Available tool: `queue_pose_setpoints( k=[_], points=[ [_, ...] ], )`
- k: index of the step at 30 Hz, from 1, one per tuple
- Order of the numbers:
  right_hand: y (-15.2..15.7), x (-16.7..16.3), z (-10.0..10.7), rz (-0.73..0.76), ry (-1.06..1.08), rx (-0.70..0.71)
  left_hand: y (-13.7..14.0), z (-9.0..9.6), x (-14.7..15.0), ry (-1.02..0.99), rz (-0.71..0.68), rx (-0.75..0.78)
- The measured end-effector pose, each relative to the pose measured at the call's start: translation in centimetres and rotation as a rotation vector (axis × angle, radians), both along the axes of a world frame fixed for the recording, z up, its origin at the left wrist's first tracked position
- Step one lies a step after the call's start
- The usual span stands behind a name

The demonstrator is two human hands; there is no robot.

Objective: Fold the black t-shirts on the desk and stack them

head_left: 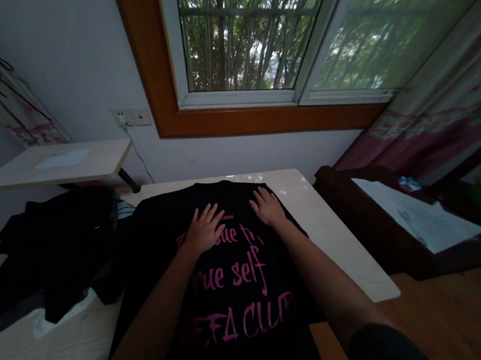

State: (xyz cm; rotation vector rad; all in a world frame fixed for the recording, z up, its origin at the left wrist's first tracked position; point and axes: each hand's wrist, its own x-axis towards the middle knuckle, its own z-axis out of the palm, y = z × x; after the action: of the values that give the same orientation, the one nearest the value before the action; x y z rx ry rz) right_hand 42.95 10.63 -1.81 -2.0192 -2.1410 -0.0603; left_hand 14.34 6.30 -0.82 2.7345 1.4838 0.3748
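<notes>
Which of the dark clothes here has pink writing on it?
The black shirt spread out beneath the left hand and right hand. Large pink lettering sets it apart; the crumpled dark clothes at the left show none.

And the window [249,43] is glowing, the pale wall [220,158] is running beneath it, a curtain [447,99] is hanging to its right, and a light-topped desk [335,226] is standing below it!

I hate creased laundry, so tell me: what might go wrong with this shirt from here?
The black shirt runs past the near edge of the table, so it might slip downward. The left hand and right hand lie on it; uneven movement could wrinkle it.
</notes>
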Motion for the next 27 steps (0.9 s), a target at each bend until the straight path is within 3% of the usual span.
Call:
queue_pose_setpoints(
  k=[14,18,23,27],
  points=[
    [2.5,2.7,0.2,-0.082,-0.033,-0.071,3.2,-0.4,-11.1,0.098,0.344,-0.059],
    [2.3,2.1,0.7,-0.092,-0.069,-0.055,3.4,-0.5,-11.7,0.098,0.371,-0.063],
    [0.8,-0.3,1.6,-0.066,-0.069,0.095,3.4,-0.6,-11.5,0.103,0.374,-0.056],
    [-1.4,-2.1,1.2,0.003,-0.005,0.058,3.3,-0.6,-11.5,0.1,0.371,-0.047]
  ],
)
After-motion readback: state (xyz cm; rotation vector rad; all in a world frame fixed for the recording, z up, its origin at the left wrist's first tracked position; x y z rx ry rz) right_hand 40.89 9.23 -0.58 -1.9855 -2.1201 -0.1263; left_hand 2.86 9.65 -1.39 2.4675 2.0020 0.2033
